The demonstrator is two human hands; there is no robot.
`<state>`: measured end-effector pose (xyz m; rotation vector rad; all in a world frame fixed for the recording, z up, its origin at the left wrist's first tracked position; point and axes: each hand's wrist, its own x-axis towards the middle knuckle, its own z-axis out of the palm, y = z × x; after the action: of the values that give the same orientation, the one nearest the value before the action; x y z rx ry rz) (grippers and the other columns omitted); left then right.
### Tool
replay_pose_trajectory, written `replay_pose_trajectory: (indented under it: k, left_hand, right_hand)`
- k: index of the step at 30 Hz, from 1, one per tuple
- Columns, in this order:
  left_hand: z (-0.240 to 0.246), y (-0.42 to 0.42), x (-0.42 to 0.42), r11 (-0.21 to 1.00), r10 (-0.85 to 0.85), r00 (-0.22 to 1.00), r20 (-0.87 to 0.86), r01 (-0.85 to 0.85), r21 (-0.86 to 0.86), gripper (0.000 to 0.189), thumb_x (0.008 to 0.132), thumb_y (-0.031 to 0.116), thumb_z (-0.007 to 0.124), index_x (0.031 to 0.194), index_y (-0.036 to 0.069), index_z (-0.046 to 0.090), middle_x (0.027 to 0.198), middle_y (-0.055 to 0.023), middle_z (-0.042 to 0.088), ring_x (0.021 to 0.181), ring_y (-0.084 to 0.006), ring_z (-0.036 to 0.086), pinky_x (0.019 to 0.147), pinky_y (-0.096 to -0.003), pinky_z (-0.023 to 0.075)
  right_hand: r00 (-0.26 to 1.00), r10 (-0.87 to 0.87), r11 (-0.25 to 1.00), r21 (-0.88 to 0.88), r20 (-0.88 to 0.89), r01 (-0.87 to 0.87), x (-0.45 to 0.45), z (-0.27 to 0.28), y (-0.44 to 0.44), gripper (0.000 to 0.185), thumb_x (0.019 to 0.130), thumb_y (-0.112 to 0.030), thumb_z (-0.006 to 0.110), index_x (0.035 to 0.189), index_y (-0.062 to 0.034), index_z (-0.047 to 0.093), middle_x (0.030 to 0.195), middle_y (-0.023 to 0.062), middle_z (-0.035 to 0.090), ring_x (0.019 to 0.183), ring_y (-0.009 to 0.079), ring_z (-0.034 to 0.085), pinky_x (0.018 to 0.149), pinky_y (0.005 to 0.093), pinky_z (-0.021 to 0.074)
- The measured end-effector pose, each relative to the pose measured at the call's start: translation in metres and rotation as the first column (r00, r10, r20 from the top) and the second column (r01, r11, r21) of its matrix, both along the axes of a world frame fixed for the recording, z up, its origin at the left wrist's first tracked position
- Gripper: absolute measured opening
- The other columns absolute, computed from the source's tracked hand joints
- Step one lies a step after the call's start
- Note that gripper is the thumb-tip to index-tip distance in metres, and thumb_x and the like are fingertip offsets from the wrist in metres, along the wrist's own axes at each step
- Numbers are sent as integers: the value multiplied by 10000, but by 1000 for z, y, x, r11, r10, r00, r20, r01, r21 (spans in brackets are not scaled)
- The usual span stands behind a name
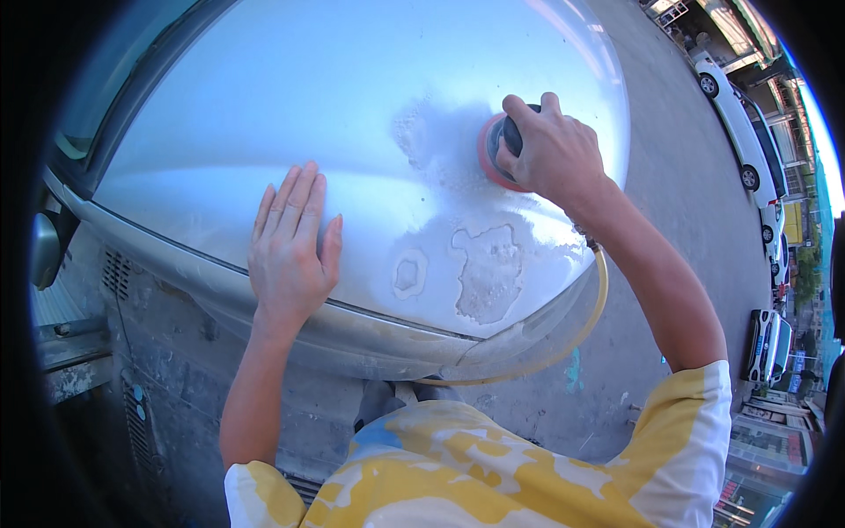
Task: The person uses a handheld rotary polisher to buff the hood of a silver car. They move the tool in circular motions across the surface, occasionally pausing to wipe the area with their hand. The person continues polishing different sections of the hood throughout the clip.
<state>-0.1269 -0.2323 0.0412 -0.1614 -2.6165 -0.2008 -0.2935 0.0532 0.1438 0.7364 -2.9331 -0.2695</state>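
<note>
My right hand [558, 148] grips the black top of a round air sander [496, 148], whose red-edged pad lies against the silver car hood [277, 86]. Around the pad the paint looks dull and scuffed. Below it are a large bare patch [490, 274] with a ragged outline and a smaller ringed patch [408, 274]. My left hand [290, 234] rests flat on the hood near its side edge, holding nothing, with the thumb apart from the fingers. The underside of the sander is hidden.
A yellowish air hose [601, 290] runs from under my right wrist, curving down past the hood's corner towards my legs. The side mirror [46, 247] juts out at far left. Grey concrete ground [686, 218] borders the car, with parked cars [739, 125] farther off at right.
</note>
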Motion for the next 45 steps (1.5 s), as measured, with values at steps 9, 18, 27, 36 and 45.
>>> replay_pose_trajectory:
  k: [9, 18, 27, 36, 45]
  left_hand:
    - [1, 1, 0, 1000, -4, 1000, -1, 4, -3, 466, 1037, 234, 630, 1433, -10, 655, 1540, -140, 614, 1460, -310, 551, 1239, -491, 397]
    - [0, 1, 0, 1000, -4, 1000, -6, 4, -2, 460, 1037, 234, 630, 1424, -14, 659, 1531, -147, 621, 1452, -316, 557, 1235, -492, 401]
    - [0, 0, 0, 1000, -1, 1000, -5, 1, -5, 470, 1035, 236, 636, 1431, -15, 656, 1532, -148, 620, 1455, -314, 555, 1237, -490, 399]
    - [0, 1, 0, 1000, -8, 1000, 6, 8, 4, 474, 1032, 232, 640, 1436, -14, 651, 1538, -150, 615, 1461, -312, 549, 1241, -490, 393]
    - [0, 1, 0, 1000, -8, 1000, 6, 8, -1, 475, 1035, 231, 627, 1439, -20, 648, 1541, -158, 611, 1466, -316, 544, 1245, -489, 388]
  right_hand:
    - [999, -11, 997, -83, -38, 8, -6, -1, -2, 417, 941, -272, 711, 1332, -136, 660, 1080, 251, 672, 811, 402, 771, 788, 468, 632]
    - [998, -30, 998, -57, -54, 26, -14, -4, 2, 406, 960, -280, 697, 1337, -135, 654, 1096, 253, 675, 853, 392, 776, 799, 469, 638]
    - [1000, -3, 999, -41, 28, 4, -5, -3, 3, 460, 928, -248, 751, 1360, -135, 643, 1120, 240, 678, 878, 410, 787, 794, 452, 651]
    - [998, 52, 996, -78, -26, -54, -1, -6, 5, 482, 903, -318, 754, 1328, -127, 631, 1060, 213, 672, 805, 374, 756, 777, 450, 628]
    - [1000, -6, 999, -35, -20, 5, 3, -1, 2, 478, 936, -282, 766, 1365, -124, 627, 1178, 258, 666, 919, 394, 784, 794, 451, 657]
